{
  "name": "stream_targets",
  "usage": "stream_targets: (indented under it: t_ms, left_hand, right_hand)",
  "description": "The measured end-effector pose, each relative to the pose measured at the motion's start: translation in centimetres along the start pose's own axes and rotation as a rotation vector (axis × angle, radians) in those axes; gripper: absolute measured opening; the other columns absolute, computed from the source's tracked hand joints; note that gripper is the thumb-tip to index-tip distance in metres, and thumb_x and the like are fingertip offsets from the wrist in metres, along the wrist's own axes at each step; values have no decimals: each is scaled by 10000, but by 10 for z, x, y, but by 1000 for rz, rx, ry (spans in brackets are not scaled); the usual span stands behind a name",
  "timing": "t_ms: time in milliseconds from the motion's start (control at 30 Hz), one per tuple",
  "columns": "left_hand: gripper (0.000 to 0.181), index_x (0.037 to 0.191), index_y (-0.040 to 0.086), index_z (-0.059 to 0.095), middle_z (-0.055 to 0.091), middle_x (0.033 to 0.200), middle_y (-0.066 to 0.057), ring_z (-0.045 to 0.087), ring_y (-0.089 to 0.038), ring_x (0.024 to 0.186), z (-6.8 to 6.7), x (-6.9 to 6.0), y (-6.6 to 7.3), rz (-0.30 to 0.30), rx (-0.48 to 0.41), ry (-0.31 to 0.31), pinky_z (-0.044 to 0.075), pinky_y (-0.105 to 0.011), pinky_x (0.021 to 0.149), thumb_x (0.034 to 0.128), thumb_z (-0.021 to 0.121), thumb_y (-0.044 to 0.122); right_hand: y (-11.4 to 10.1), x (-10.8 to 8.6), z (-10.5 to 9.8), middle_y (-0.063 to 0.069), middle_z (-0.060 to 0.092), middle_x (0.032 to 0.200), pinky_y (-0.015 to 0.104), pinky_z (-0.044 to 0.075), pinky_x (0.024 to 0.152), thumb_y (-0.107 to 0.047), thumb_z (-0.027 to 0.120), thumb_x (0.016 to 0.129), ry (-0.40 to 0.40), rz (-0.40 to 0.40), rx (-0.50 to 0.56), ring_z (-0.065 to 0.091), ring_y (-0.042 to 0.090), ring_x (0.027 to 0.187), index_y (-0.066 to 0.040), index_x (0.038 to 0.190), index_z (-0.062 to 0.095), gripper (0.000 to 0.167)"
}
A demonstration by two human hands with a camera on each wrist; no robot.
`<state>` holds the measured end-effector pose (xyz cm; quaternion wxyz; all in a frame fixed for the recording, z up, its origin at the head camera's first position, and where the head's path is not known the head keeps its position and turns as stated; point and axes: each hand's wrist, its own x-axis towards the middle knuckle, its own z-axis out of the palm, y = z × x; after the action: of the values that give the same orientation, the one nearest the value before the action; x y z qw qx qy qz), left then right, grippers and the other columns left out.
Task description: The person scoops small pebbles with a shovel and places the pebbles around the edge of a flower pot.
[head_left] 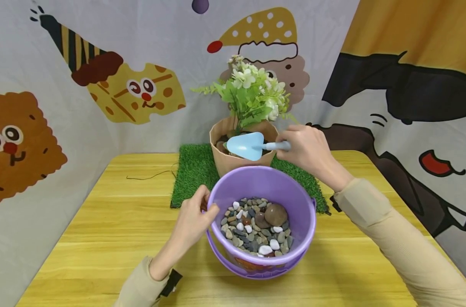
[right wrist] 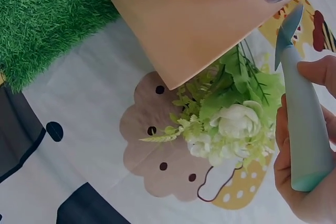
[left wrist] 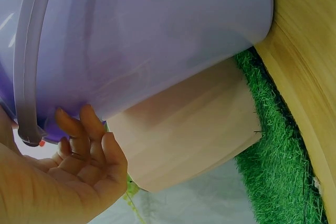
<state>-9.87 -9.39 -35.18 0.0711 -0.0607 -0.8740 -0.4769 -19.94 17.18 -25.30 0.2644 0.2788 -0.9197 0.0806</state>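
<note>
A light blue hand trowel [head_left: 245,146] is gripped by its handle in my right hand [head_left: 309,147], its blade over the mouth of a tan flower pot [head_left: 238,164]. The right wrist view shows fingers and thumb wrapped round the trowel's handle [right wrist: 306,124]. White artificial flowers with green leaves [head_left: 252,87] rise from the pot. My left hand [head_left: 192,219] pinches the left rim of a purple bucket [head_left: 302,204]. Inside the bucket lie many small pebbles [head_left: 252,230], some white, and two larger brown stones [head_left: 276,214]. The left wrist view shows curled fingers [left wrist: 92,124] against the bucket's outer wall.
The pot stands on a green artificial grass mat [head_left: 194,170] at the back of a wooden table [head_left: 102,238]. The bucket is directly in front of the pot. A thin dark string [head_left: 152,175] lies left of the mat. A printed cloth [head_left: 148,34] hangs behind.
</note>
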Motion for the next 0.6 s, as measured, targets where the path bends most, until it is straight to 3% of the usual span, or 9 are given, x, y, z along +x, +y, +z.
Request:
stream_targets:
  t_ms: [367, 600]
  left_hand:
    - [101, 811, 92, 490, 580, 666, -47, 537, -116, 578, -1, -1, 1, -1, -7, 0, 488, -220, 484, 757, 575, 97]
    - [103, 803, 101, 488, 571, 657, -37, 531, -122, 579, -1, -1, 0, -4, 3, 2, 479, -222, 497, 748, 574, 100]
  right_hand:
    - [-6, -25, -13, 14, 659, 700, 263, 375, 454, -92, 699, 672, 60, -81, 13, 497, 153, 548, -112, 760, 721, 93]
    - [-9, -40, -23, -16, 660, 699, 240, 400, 478, -109, 727, 651, 27, -142, 35, 512, 99, 572, -118, 746, 723, 95]
